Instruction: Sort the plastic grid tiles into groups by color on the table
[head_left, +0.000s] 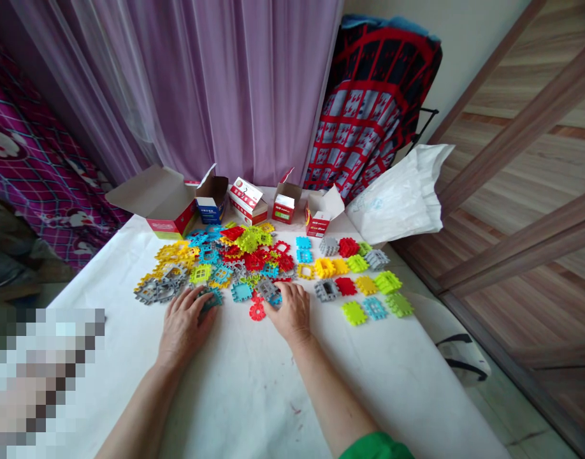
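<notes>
In the head view, I saw my two bare hands over a white table [235, 389]. My left hand [187, 319] had its fingers bent and a bit apart over a teal piece [215, 297], at the near edge of a big, bright pile [249, 258]. I could not tell if it gripped that piece or just rested on it. My right hand [293, 309] had its thumb and finger apart, with a grey piece [266, 288] at the tips. I could not tell if they pinched it. A round red piece [257, 311] lay just left of that thumb. Stacks [325, 266] sat to the right of the pile, and boxes [283, 212] stood behind it, with a white bag [397, 194] near the far right corner. I guessed the pieces were light, stiff plastic, a bit slick and hard to break, though thin teeth might snag on each other. The best hold looked like two opposite edges, with thumb and finger.
</notes>
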A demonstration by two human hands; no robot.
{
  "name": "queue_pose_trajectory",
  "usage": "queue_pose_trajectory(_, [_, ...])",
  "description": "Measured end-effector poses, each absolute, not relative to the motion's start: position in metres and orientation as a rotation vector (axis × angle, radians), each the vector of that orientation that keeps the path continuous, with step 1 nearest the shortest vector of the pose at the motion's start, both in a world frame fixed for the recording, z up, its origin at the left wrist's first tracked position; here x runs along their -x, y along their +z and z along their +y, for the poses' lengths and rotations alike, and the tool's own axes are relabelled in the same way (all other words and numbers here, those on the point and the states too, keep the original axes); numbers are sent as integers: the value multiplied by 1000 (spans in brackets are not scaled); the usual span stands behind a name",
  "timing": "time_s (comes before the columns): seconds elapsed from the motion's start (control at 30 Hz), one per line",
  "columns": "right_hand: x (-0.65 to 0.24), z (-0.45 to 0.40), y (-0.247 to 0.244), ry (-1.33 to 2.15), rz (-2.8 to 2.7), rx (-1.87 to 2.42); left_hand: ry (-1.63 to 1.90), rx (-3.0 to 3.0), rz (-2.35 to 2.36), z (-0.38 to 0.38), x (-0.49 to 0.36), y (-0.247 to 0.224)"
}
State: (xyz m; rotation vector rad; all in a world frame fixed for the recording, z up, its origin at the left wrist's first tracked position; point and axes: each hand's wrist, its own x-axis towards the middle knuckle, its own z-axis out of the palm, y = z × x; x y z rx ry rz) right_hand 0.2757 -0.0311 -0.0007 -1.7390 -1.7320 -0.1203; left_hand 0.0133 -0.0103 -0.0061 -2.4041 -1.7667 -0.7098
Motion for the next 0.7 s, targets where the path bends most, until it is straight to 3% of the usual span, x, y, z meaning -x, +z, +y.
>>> queue_pose_trajectory(0.3, [-282, -41, 8, -163, -1668, 1602, -710, 2403, -1732, -9, -12, -7])
queue_pose_trajectory(0.7, [-394, -81, 6, -544, -1324, 1801, -772, 2457, -1731, -4, -9, -11])
